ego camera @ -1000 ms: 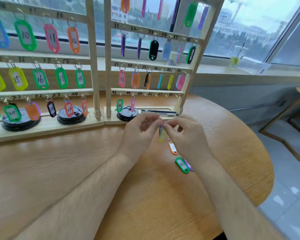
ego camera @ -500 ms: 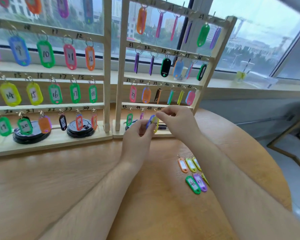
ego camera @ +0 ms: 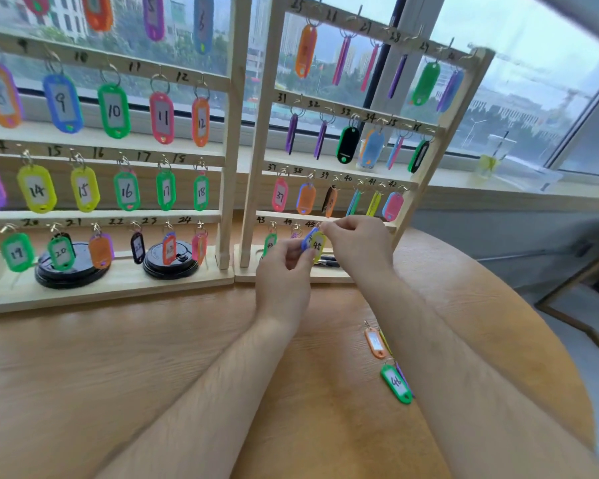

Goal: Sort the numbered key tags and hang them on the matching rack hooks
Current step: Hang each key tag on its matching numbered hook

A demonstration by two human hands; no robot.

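Observation:
A yellow key tag marked 45 (ego camera: 318, 245) is held up at the bottom row of the right wooden rack (ego camera: 256, 133), just under the hook labelled 45. My left hand (ego camera: 284, 271) pinches the tag's lower part together with a blue tag (ego camera: 307, 237) behind it. My right hand (ego camera: 357, 240) pinches at the tag's ring near the hook. On the table by my right forearm lie an orange tag (ego camera: 375, 343) and a green tag marked 48 (ego camera: 396, 383), with a purple one partly hidden beneath it.
The left rack (ego camera: 227, 167) holds tags 9 to 24 on its hooks. Two black round lids (ego camera: 170, 267) sit on its base. Pens (ego camera: 327, 262) lie on the right rack's base. A plastic cup (ego camera: 491, 160) stands on the windowsill. The round table's edge (ego camera: 567, 340) curves at the right.
Both hands rose from the table with the yellow tag and carried it up to the bottom row of the right rack, now holding it at hook 45. The view moved closer.

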